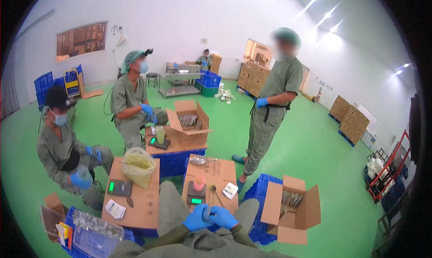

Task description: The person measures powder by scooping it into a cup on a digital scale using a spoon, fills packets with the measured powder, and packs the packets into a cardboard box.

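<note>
My left hand [196,218] and my right hand [223,216], in blue gloves, are together above my lap with their fingers closed. Something greyish shows between them, too small and blurred to name. Just beyond the hands, a cardboard sheet [224,170] carries a digital scale [196,199] with a lit green display. On the scale stands a pink cup [199,181]. Right of it lie a long-handled spoon [218,197] and a stack of white labels or packets [230,190]. A metal scoop [198,160] rests at the far end.
An open carton [310,208] holding packets stands at my right. At left are another scale [119,188], a plastic bag [139,163] and a blue crate [78,251]. Two seated co-workers [130,96] [58,141] are at left; a person [274,96] stands ahead.
</note>
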`<state>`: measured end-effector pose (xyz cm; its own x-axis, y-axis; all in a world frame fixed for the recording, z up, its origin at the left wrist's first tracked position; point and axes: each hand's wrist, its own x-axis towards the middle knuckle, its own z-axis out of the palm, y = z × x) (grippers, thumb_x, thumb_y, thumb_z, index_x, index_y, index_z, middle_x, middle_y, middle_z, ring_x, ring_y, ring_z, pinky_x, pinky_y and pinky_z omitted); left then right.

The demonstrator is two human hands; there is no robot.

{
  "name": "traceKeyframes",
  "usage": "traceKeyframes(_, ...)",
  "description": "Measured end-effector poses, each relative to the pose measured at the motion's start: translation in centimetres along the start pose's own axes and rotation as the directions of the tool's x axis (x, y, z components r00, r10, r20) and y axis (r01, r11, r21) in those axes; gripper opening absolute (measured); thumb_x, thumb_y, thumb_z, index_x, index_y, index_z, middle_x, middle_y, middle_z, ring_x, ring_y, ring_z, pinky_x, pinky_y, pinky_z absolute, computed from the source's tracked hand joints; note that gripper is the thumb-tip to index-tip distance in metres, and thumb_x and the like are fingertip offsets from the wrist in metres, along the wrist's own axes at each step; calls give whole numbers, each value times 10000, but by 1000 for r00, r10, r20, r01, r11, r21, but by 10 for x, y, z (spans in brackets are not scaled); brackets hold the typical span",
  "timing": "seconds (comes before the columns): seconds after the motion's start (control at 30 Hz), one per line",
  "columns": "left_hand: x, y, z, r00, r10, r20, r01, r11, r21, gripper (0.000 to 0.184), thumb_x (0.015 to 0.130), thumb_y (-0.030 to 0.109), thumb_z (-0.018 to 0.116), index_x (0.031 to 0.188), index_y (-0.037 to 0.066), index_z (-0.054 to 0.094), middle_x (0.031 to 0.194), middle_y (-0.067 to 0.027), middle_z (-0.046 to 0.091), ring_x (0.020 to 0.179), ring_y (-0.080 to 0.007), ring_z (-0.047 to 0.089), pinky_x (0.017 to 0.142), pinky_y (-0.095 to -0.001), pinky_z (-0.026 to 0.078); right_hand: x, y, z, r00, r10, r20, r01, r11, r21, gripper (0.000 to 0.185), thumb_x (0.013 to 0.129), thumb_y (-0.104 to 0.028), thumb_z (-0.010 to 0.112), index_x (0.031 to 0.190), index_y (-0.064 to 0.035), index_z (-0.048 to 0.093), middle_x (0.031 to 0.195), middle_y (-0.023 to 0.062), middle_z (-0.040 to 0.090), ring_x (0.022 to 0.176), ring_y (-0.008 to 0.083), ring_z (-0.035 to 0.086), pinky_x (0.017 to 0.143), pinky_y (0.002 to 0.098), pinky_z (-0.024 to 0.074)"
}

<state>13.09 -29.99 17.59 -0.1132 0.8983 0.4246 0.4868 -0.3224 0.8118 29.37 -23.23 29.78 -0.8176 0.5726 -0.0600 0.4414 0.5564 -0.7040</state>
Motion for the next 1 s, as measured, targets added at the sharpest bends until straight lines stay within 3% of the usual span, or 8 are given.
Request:
traceKeyframes(0.23,16,-78,10,982,-120,143,129,990,-53,667,746,302,861,1246,11,528,1204,-195,560,1130,-327,579,918,-432,482,42,6,-18,994,-36,99,33,999,37,353,906,-326,652,1118,-50,713,1197,133,685,1073,326,657,949,403,513)
traceKeyframes(0.37,38,-53,-16,998,-62,9,61,991,117,724,742,282,870,1299,8,498,1261,-203,555,1114,-334,596,904,-430,499,80,37,-8,985,-69,157,60,996,61,312,939,-304,633,1089,-41,709,1191,131,678,1074,339,644,938,408,509)
traceKeyframes(0.43,48,-54,-21,985,-174,6,174,984,41,757,772,410,821,1338,26,495,1240,-194,527,1172,-371,535,1023,-426,450,88,33,-12,992,-86,95,74,990,122,281,961,-272,631,1092,-33,700,1243,153,643,1116,332,628,968,422,492)
traceKeyframes(0.5,51,-101,-12,959,-284,-2,284,957,-63,792,741,284,842,1370,28,434,1241,-183,524,1184,-319,538,1028,-418,448,97,56,3,971,-150,-184,177,974,140,300,895,-240,677,1133,-59,661,1139,147,652,1067,316,622,914,433,504)
traceKeyframes(0.53,68,-65,-35,913,-407,17,408,911,-65,803,728,279,850,1364,15,436,1226,-177,522,1179,-313,537,1030,-408,450,99,26,-24,994,-43,-101,70,957,283,390,899,-229,693,1239,-52,624,1232,169,626,1159,327,596,994,433,483)
traceKeyframes(0.63,69,-90,-46,953,-217,-209,227,973,27,867,658,200,896,1369,18,434,1278,-141,500,1173,-271,529,1023,-369,460,110,58,-25,935,12,-356,71,973,218,409,912,-171,700,1282,-23,605,1255,161,625,1211,317,581,1061,411,452)
traceKeyframes(0.7,67,-105,-53,924,-307,-226,309,951,-29,877,653,188,899,1375,15,432,1306,-139,489,1184,-265,521,1034,-366,452,121,104,-15,903,115,-414,-43,983,181,495,889,-181,745,1336,-27,601,1335,151,593,1223,279,572,1062,388,452)
traceKeyframes(1.0,96,-160,-72,873,-399,-280,392,916,-85,894,660,94,887,1407,5,404,1377,-140,471,1244,-251,479,1092,-374,401,232,189,71,882,208,-422,-170,977,126,979,703,-288,909,1479,11,392,1388,212,538,1308,328,513,1115,419,414)
